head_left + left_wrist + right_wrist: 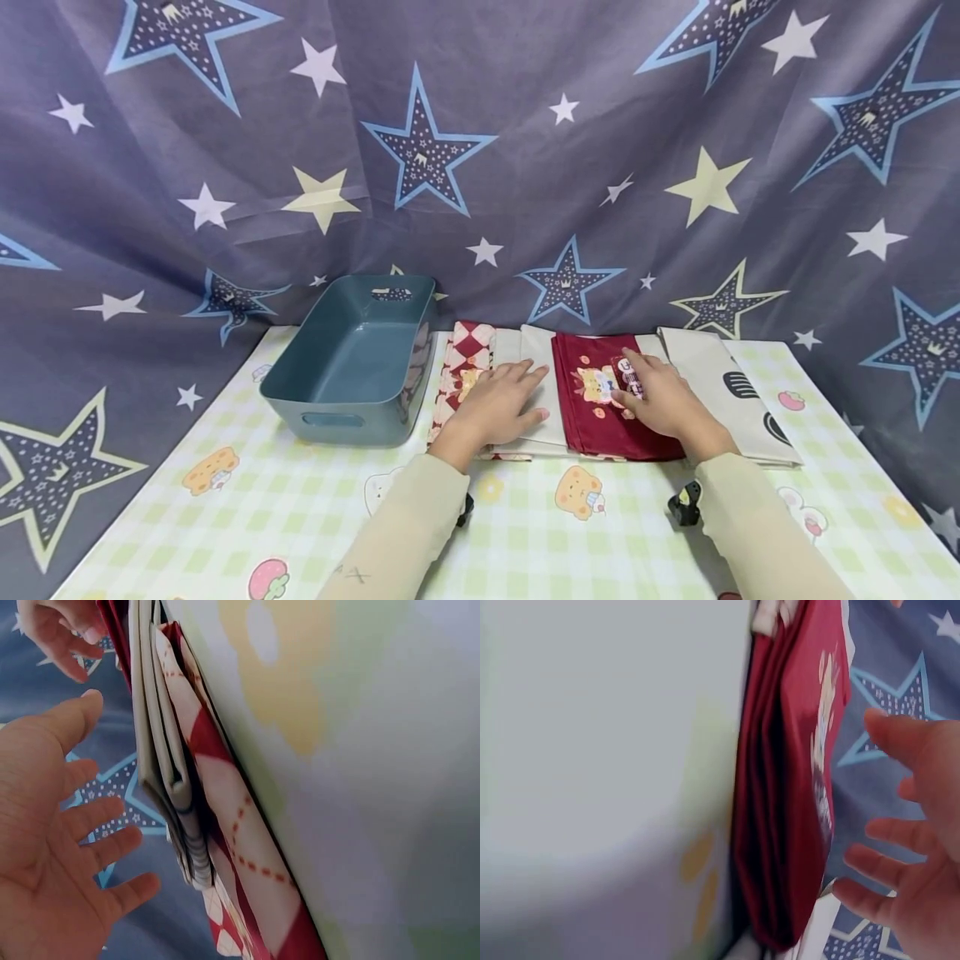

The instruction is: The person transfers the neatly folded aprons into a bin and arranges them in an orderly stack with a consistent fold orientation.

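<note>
A row of folded cloths lies along the back of the table. My left hand (495, 404), fingers spread and relaxed, hovers over a folded off-white cloth (551, 425) and a red-and-cream diamond-patterned cloth (472, 337). The left wrist view shows a gap between the palm and the layered folds. My right hand (663, 402) is above a folded dark red cloth (588, 437) printed with a cartoon animal. In the right wrist view, its loosely extended fingers (874, 866) are apart from the thick red folds. Neither hand holds anything.
Left of the cloths stands a blue-grey plastic basket (333, 425) with handle slots. A cream cloth with black prints (693, 354) lies at the right end of the row. Behind the table hangs a star-patterned curtain (510, 183). A green-checked cover (517, 558) is on the table.
</note>
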Demonstrator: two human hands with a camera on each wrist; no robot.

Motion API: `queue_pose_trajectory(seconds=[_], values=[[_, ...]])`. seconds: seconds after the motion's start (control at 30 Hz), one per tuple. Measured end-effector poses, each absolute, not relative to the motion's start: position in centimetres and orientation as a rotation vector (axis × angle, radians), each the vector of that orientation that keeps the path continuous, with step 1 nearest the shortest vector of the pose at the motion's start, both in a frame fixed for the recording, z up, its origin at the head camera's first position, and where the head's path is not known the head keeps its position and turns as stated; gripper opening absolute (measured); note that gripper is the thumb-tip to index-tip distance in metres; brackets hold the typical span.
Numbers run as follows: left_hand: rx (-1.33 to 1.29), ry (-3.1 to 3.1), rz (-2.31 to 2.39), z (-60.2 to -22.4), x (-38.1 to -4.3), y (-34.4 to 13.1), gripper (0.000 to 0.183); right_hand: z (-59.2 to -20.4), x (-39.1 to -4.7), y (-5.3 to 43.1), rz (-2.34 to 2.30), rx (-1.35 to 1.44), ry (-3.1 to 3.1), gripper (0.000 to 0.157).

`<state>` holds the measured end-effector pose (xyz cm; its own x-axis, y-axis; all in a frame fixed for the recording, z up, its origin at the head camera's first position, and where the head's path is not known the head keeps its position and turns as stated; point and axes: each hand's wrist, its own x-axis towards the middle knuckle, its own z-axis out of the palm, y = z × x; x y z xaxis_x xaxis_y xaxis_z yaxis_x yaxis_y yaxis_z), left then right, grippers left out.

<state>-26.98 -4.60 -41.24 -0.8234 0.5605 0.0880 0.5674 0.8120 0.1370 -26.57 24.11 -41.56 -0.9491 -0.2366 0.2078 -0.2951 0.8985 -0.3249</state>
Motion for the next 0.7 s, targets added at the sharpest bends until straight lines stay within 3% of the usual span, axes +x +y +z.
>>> queue_pose_trajectory(seconds=[0.37, 0.7], values=[[-0.937, -2.934, -0.241, -40.8, -27.0, -1.4, 0.065, -41.6, -27.4, 26.6, 0.599, 0.410, -2.889, 0.059], [-0.823, -3.019, -0.495, -40.9, -27.2, 1.1, 0.061, -41.6, -28.3, 27.8, 0.733, 0.294, -2.990, 0.054]])
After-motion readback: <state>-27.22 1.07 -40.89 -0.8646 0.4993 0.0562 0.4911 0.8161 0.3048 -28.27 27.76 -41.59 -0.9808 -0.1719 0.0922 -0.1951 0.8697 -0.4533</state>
